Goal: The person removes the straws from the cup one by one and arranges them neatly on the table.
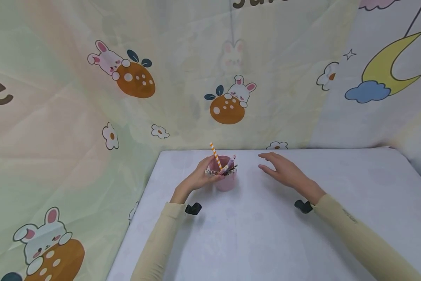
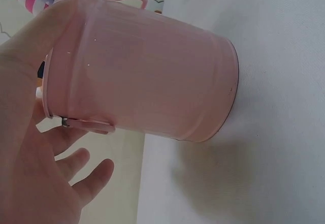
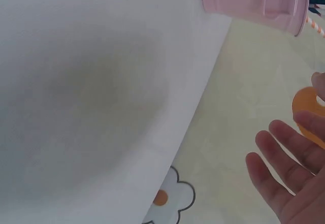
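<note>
A small pink bucket (image 1: pixel 226 185) is near the back of the table, with several patterned paper straws in it. One orange-and-white striped straw (image 1: pixel 214 154) sticks up highest; others lean at the rim. My left hand (image 1: pixel 198 176) grips the bucket by its upper side, thumb across the near face and fingers around the far side. The left wrist view shows the bucket's smooth wall (image 2: pixel 152 71) and a side handle (image 2: pixel 89 125) close to the fingers. To the right, apart from the bucket, my right hand (image 1: pixel 284 168) hovers above the table, fingers spread and holding nothing.
A white-covered table (image 1: pixel 259 242) extends in front of me. Behind it and at the left hangs a cloth backdrop (image 1: pixel 182 78) printed with rabbits, flowers and a moon. Black wrist devices sit under the left cuff (image 1: pixel 193 208) and right cuff (image 1: pixel 303 206).
</note>
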Demonstrator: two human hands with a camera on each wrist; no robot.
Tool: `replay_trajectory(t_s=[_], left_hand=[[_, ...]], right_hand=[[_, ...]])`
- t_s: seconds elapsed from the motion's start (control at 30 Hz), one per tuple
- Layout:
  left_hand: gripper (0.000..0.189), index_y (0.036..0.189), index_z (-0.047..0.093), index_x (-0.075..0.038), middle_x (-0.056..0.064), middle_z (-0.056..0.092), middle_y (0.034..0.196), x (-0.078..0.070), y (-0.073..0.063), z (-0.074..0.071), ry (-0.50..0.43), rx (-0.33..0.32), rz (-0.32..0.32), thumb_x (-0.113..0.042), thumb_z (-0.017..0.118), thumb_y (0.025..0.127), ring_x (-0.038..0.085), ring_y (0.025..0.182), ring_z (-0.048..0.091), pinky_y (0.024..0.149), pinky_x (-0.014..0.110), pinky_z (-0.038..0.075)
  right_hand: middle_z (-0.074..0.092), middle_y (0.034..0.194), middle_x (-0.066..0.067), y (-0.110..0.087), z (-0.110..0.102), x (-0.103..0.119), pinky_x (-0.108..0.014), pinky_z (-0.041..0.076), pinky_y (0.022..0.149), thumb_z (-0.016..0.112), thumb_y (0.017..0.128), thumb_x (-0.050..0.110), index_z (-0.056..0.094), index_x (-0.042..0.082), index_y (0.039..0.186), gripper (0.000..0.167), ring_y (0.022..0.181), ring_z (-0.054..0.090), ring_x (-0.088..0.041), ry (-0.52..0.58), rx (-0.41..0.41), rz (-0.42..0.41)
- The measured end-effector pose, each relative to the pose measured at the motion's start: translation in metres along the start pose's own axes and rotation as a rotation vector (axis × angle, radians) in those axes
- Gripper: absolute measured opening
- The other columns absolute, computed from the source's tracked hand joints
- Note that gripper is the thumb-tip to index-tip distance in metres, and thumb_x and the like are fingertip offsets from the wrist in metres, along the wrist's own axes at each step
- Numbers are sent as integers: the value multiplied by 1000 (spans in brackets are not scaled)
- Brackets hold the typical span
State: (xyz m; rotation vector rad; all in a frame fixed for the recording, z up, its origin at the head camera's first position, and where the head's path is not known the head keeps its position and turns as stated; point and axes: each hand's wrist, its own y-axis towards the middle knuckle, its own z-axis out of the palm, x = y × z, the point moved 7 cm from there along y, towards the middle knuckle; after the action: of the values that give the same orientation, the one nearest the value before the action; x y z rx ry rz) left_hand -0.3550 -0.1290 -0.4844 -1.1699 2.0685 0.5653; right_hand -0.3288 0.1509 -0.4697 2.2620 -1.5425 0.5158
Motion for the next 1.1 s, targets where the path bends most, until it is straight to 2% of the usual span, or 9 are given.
replay_trajectory(t_s=[0.2, 0.6, 0.87, 1.1], left_hand=[[80, 152, 37, -33, -1, 40, 156, 2, 1, 1, 3, -1, -5, -38, 81, 85, 24, 149, 28, 121, 56, 25], [80, 150, 41, -28, 0, 44, 152, 0, 2, -1, 13, -4, 15, -38, 82, 83, 24, 146, 33, 120, 54, 28], [78, 149, 43, -25, 3, 46, 150, -1, 1, -2, 0, -14, 35, -35, 84, 83, 24, 144, 35, 120, 53, 28], [78, 148, 44, -23, 6, 49, 147, -2, 2, -2, 1, -21, 65, -35, 84, 82, 24, 141, 39, 118, 53, 31]], right_hand=[[58, 141, -10, 11, 2, 23, -54, 49, 104, 63, 99, 39, 54, 15, 143, 51, 127, 57, -32, 83, 8, -52], [64, 134, -9, 31, 17, 59, -48, 56, 94, 66, 98, 25, 60, 14, 137, 41, 115, 63, -26, 255, 9, -190], [63, 131, -12, 41, 29, 70, -45, 58, 90, 67, 97, 16, 63, 9, 132, 36, 112, 65, -30, 281, -38, -181], [59, 134, -13, 48, 36, 75, -44, 58, 89, 70, 95, 15, 66, 6, 127, 34, 119, 60, -30, 299, -73, -191]])
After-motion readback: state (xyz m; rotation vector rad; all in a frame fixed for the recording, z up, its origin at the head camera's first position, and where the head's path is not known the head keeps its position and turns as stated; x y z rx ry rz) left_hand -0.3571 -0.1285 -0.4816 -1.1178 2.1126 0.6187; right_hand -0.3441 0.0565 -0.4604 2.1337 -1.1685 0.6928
